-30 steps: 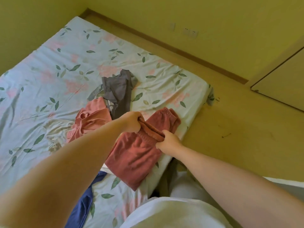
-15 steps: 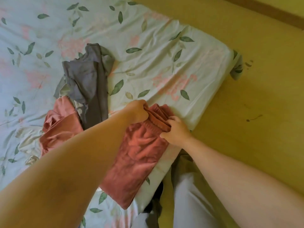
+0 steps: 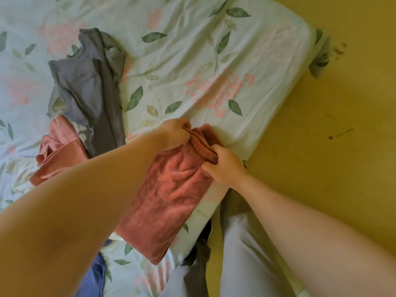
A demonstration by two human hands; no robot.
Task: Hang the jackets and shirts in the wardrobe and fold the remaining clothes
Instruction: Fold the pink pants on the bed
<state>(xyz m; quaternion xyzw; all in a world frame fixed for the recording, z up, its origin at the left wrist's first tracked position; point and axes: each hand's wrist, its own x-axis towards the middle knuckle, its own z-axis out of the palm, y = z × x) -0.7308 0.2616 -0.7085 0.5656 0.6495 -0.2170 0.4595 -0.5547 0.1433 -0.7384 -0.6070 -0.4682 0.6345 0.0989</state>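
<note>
The rust-red fleece garment (image 3: 171, 200) lies on the near edge of the bed (image 3: 192, 50), close to its corner, stretched lengthwise toward the person, with its far end doubled back into a thick roll. The left hand (image 3: 175, 132) grasps the left side of that roll, its fingers (image 3: 184, 125) curled tightly into the cloth. The right hand (image 3: 225, 166) grips the right side, fingers (image 3: 214, 150) tucked under the folded edge and thumb against the fabric below it. The two hands are close together, both forearms reaching in from the bottom of the view.

Just left of the garment, a grey garment (image 3: 90, 86) lies crumpled on the floral sheet, partly overlapping a salmon-pink garment (image 3: 57, 153) bunched beside the left forearm. A blue piece of clothing (image 3: 94, 277) shows at the lower edge under that arm. The person's pale trouser leg (image 3: 242, 254) stands against the side of the bed on the yellow floor (image 3: 332, 146), which carries a few dark marks.
</note>
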